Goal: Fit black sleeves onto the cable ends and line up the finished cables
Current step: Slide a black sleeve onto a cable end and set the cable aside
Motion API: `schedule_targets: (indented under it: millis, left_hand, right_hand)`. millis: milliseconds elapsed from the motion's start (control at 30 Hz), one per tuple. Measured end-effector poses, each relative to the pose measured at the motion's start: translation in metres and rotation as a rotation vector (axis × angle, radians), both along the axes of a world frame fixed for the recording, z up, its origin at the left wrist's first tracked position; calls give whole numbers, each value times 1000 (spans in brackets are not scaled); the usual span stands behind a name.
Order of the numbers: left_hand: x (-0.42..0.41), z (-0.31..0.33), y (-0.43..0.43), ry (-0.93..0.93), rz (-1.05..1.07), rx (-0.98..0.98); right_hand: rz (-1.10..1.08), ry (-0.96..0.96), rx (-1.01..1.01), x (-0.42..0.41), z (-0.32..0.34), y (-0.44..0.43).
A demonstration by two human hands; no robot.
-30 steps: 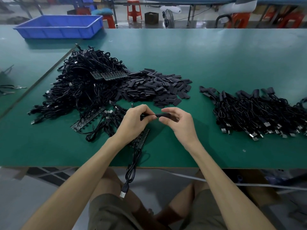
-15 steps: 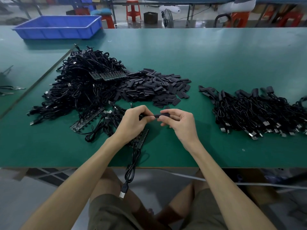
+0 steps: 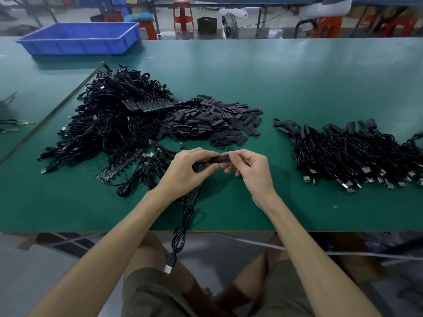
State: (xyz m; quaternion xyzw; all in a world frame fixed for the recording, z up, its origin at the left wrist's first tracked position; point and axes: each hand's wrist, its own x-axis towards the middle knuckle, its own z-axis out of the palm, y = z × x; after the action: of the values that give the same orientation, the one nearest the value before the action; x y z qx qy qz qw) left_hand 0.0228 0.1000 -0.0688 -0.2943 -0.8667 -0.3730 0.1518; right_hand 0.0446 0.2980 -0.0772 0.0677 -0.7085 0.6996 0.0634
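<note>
A: Hands, pls. What do the fingers do?
B: Both are at centre of the frame, a bit above the green table (image 3: 297, 83). The left hand (image 3: 183, 172) has its fingers curled and pinches the cable (image 3: 183, 225) close to its end. The right hand (image 3: 254, 172) pinches the black sleeve (image 3: 220, 159) btw. thumb and index finger, w/ the other fingers bent below it.
A: And sleeve vs. cable end?
B: They meet btw. the two hands. How far the end sits inside, I cannot tell. The rest of the cable runs under the left hand and over the table edge. Its USB plug (image 3: 169, 268) hangs at lower centre.
A: Other stock?
B: The loose sleeves (image 3: 210, 122) lie in a heap just above the hands. The big cable pile (image 3: 109, 124) is left of centre and touches that heap. The finished cables (image 3: 354, 154), w/ sleeves on, lie at the right. A blue tray (image 3: 80, 37) stands at upper left.
</note>
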Motion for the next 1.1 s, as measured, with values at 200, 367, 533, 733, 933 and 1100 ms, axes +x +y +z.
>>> schedule_targets:
  millis: [200, 367, 533, 733, 933, 1100]
  left_hand:
    - [0, -3, 1, 61, 56, 33]
    - [0, -4, 1, 62, 44, 42]
    - [-1, -5, 0, 59, 39, 55]
    - [2, -2, 2, 58, 50, 63]
    - [4, 2, 1, 45, 42, 68]
    - [5, 2, 1, 42, 41, 64]
  right_hand:
    - [34, -21, 12, -1, 2, 1]
    - [49, -28, 4, 0, 1, 3]
    - [66, -35, -6, -1, 1, 3]
    - [81, -43, -7, 0, 1, 5]
    - [92, -63, 4, -2, 0, 4]
    - [109, -71, 9, -2, 0, 5]
